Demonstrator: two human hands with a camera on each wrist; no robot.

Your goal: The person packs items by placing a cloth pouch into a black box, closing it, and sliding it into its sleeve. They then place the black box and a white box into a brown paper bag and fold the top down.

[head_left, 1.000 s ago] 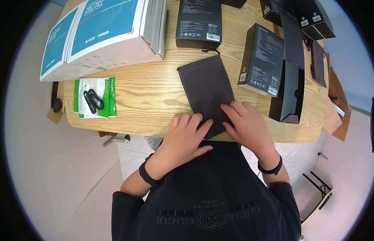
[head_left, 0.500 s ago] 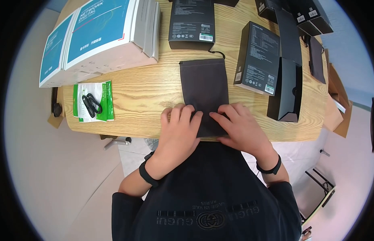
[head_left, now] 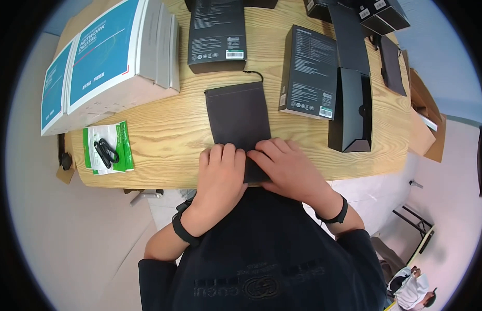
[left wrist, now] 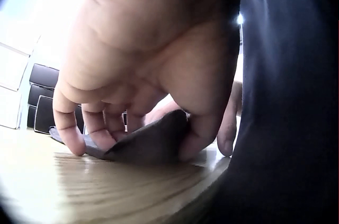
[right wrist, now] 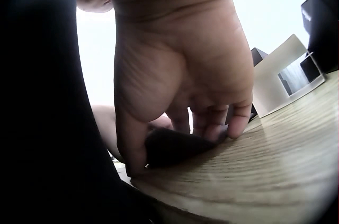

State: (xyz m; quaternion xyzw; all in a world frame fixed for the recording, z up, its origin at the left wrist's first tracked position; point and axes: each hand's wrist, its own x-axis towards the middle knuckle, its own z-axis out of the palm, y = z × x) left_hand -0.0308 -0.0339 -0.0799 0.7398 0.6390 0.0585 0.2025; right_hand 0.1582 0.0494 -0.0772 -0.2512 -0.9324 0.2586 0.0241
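A dark grey drawstring pouch (head_left: pixel 238 111) lies flat on the table in the head view, its corded end away from the body. Both hands are at its near end, close to the table's front edge. My left hand (head_left: pixel 220 168) pinches the pouch's left side, thumb towards the body and fingers on the far side. A fold of pouch cloth (left wrist: pixel 153 142) rises between them in the left wrist view. Close beside it, my right hand (head_left: pixel 287 168) grips the right side. Its thumb and fingertips straddle the raised cloth (right wrist: pixel 175 147) in the right wrist view.
A black printed box (head_left: pixel 217 39) stands beyond the pouch, another black box (head_left: pixel 309 72) to the right beside an opened one (head_left: pixel 352 111). Large blue-and-white boxes (head_left: pixel 101 57) fill the back left. A coiled black cable (head_left: pixel 105 153) lies on a green-and-white packet (head_left: pixel 124 150). A second pouch (head_left: pixel 391 65) lies far right.
The pouch has turned from slanted to nearly straight, and the hands have come closer together, with fingers drawn in on its near end. The head view has shifted; another person now shows at lower right.
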